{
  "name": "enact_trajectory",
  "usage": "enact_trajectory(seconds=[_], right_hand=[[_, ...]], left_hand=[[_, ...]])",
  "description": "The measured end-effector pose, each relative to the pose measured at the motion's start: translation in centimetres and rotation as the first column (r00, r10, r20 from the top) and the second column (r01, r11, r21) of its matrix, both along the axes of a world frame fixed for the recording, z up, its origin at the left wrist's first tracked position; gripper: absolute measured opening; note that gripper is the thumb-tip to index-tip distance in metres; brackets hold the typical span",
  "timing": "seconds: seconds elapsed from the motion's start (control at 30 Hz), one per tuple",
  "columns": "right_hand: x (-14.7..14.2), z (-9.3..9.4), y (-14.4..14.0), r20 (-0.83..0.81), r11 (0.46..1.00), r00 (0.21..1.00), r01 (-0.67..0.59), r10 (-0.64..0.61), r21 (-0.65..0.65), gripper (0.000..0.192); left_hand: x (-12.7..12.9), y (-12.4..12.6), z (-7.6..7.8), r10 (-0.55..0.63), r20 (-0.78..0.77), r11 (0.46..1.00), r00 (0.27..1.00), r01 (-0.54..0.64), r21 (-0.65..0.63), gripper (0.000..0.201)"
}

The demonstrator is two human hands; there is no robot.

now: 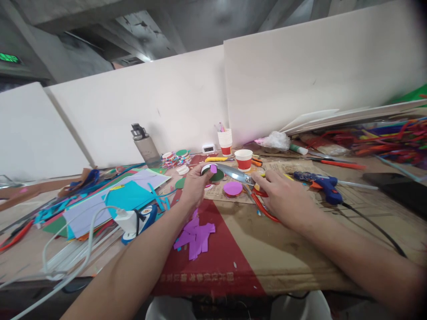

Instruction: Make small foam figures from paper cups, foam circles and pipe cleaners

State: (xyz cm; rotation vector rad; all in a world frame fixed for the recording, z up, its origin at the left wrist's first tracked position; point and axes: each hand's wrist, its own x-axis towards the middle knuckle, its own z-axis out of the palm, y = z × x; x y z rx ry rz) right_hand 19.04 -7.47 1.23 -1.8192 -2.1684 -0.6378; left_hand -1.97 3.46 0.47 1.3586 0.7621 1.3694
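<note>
My left hand (196,183) pinches a small round piece (218,176) with a dark green face and a white rim. A little purple paper strip (213,169) shows at its upper edge. My right hand (283,193) grips the red handles of a pair of scissors (238,174), whose metal blades point left and reach the round piece. Whether the blades touch the strip I cannot tell. Just below the blades lies a purple paper disc (232,189). Cut purple paper strips (196,235) are heaped nearer me, by my left forearm.
Behind the hands stand a red-and-white paper cup (243,160), a stack of cups (225,141) and a grey bottle (146,146). A blue glue gun (320,183) with its cord lies at right. Coloured paper sheets (128,195) and a white plug (126,220) with cables are at left.
</note>
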Motion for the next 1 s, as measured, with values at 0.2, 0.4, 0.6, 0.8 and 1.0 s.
enact_trajectory(seconds=[0.2,0.4,0.6,0.8,1.0], right_hand=[[0.1,0.2,0.0,-0.005,0.999,0.999,-0.033,0.033,-0.041,0.047],[0.3,0.3,0.1,-0.034,0.996,0.997,-0.070,0.068,-0.062,0.050],[0.6,-0.1,0.5,-0.151,0.996,0.986,-0.080,0.072,-0.047,0.051],[0.4,-0.5,0.7,-0.193,0.997,0.979,-0.069,0.071,0.020,0.046],[0.6,-0.7,0.7,-0.160,0.993,0.982,-0.087,0.098,0.075,0.049]], left_hand=[[-0.2,-0.2,0.2,-0.050,-0.037,0.999,0.998,0.049,-0.023,0.046],[-0.5,0.2,0.2,-0.092,-0.051,0.995,0.994,0.089,-0.048,0.043],[-0.9,0.4,0.1,-0.215,-0.041,0.975,0.976,0.212,-0.058,0.040],[-1.2,1.0,-0.1,-0.194,0.016,0.981,0.981,0.195,-0.023,0.035],[-1.2,0.7,0.6,-0.185,0.056,0.983,0.981,0.185,0.013,0.033]])
